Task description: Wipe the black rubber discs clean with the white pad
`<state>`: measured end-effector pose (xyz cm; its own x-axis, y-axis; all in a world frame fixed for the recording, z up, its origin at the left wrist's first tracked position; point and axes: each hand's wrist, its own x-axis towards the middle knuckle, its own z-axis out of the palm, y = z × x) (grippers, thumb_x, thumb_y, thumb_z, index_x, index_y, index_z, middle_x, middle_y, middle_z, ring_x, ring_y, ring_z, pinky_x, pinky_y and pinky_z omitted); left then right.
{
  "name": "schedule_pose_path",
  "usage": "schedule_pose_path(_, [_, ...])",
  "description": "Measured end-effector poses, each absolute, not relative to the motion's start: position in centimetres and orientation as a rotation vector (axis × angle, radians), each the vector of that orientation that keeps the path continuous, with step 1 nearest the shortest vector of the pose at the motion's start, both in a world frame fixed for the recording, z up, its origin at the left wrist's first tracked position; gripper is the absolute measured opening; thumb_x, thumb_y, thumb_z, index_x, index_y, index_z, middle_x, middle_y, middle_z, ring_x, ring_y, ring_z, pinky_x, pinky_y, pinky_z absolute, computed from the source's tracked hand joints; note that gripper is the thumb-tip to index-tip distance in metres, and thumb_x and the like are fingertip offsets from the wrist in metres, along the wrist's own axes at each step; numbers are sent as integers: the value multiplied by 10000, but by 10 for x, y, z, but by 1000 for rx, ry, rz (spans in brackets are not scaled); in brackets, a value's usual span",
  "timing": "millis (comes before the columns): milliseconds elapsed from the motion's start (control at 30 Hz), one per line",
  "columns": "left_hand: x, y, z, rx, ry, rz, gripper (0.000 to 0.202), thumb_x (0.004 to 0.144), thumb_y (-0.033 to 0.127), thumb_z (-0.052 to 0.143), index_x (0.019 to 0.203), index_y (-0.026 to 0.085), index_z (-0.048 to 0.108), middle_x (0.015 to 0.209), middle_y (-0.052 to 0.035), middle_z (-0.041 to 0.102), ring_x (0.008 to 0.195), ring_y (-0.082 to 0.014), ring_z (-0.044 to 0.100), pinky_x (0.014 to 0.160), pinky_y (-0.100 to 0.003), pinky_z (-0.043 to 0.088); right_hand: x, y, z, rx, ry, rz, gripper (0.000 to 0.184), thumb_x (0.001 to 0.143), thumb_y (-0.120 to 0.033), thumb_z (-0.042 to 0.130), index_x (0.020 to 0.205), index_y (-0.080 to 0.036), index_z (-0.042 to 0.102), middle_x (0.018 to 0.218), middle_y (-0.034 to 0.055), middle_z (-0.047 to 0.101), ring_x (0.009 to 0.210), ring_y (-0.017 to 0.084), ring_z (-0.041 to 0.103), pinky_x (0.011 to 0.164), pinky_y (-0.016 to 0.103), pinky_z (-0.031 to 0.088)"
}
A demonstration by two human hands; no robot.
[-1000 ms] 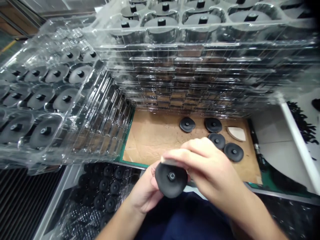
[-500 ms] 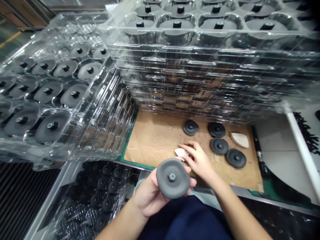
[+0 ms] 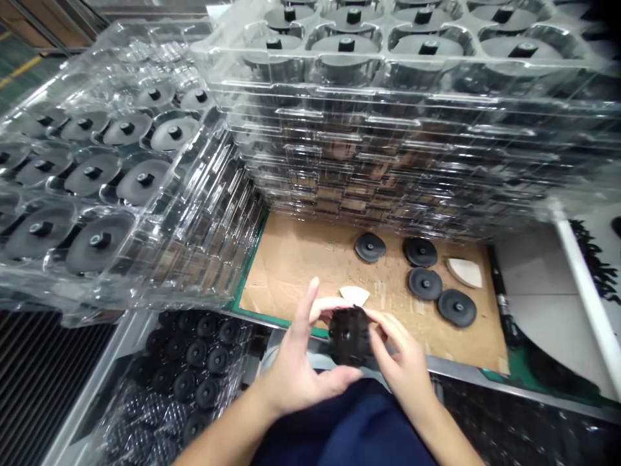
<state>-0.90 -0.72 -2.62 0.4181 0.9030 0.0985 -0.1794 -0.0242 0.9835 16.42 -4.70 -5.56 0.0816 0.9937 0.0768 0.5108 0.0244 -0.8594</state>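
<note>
While the far tray stack, in clear moulded plastic, stood at twelve o'clock from the spot between the hands, the left tray stack rose at ten o'clock. Many pockets on both tops held grey stub-centred discs, so that much of the work looked done. Just beyond the hands, towards twelve and one o'clock, lay a cardboard sheet; between eight and nine o'clock sat a batch of round black parts, probably awaiting their turn. The left hand had its fingers spread, forefinger raised and thumb stretched below the piece; whether it gripped could not be told. The right hand pressed bent fingertips to the piece's right edge. Four loose discs lay on the cardboard between twelve and three o'clock, outside any tray, so they seemed unfinished business, as did the piece in hand. Near them, at two o'clock, was a tan wedge. Between both hands was that knobbly black part: roundish, ragged-rimmed, darker than the discs, its middle too blurred to read. Smallest, a white wedge lay just past it at twelve o'clock.
</note>
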Motion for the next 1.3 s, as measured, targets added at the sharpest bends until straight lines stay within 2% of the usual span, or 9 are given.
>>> schedule_pose_path(100, [-10,-7,-29,1812,797,998,1114,700,173,731,1449,342,-76,1224,-121,556,1134,-263,558,980,-489,448,167,-52,-45,-1611,-1470,744,239,896,-165,485,1097,-206,607,946,58,662,755,127,616,673,226,520])
schedule_pose_path(233, [-10,-6,-25,1925,805,984,1104,716,209,728,1452,288,-91,1195,-135,570,1094,-250,586,961,-469,476,172,-54,-19,-1533,-1322,821,224,875,-174,551,1053,-280,636,936,18,667,843,127,617,696,204,504])
schedule_pose_path(633, [-18,-10,-11,1426,751,648,1161,653,512,722,1455,275,-84,1093,-79,647,1032,-259,618,987,-452,430,182,-24,22,-1099,-993,2039,163,745,-268,738,907,-254,730,746,-24,688,668,76,605,640,181,464])
schedule_pose_path(800, [-14,-15,-8,1245,723,612,1287,569,503,784,1455,253,-116,1031,-81,672,1010,-270,628,1004,-472,398,180,-27,26,-1011,-949,2075,47,714,-189,752,751,-215,737,709,-23,690,652,71,613,630,168,474])
schedule_pose_path(1067, [-10,-9,-7,1315,746,645,1139,584,421,803,1454,247,89,1140,-95,647,1111,-240,567,1013,-405,365,182,-41,13,-1139,-717,1949,131,638,-242,807,724,-202,716,682,1,706,633,107,661,629,198,520])
schedule_pose_path(1133, [-7,-6,-7,1343,787,558,868,536,427,823,1292,219,451,1057,-72,670,1017,-230,597,927,-362,417,186,-44,6,-1170,-762,1901,182,633,-288,810,758,-198,713,681,11,703,636,125,661,634,219,523])
schedule_pose_path(1167, [-7,-5,-6,1333,820,469,646,519,441,824,1074,190,610,927,-45,687,899,-209,617,837,-328,451,188,-45,1,-1194,-811,1876,206,652,-331,794,782,-195,711,644,8,687,602,125,646,616,223,517])
schedule_pose_path(1233, [-8,-4,-2,1209,907,268,408,495,492,810,614,158,607,604,21,610,596,-133,560,601,-258,442,195,-46,-12,-1293,-914,1788,261,727,-431,715,825,-190,707,541,-10,620,509,115,587,558,220,495])
schedule_pose_path(1300, [-14,-2,9,993,1006,148,492,470,540,793,465,168,470,441,67,485,418,-79,438,445,-219,361,203,-45,-30,-1424,-1023,1613,300,788,-480,627,841,-195,708,533,-6,592,503,125,569,539,219,487])
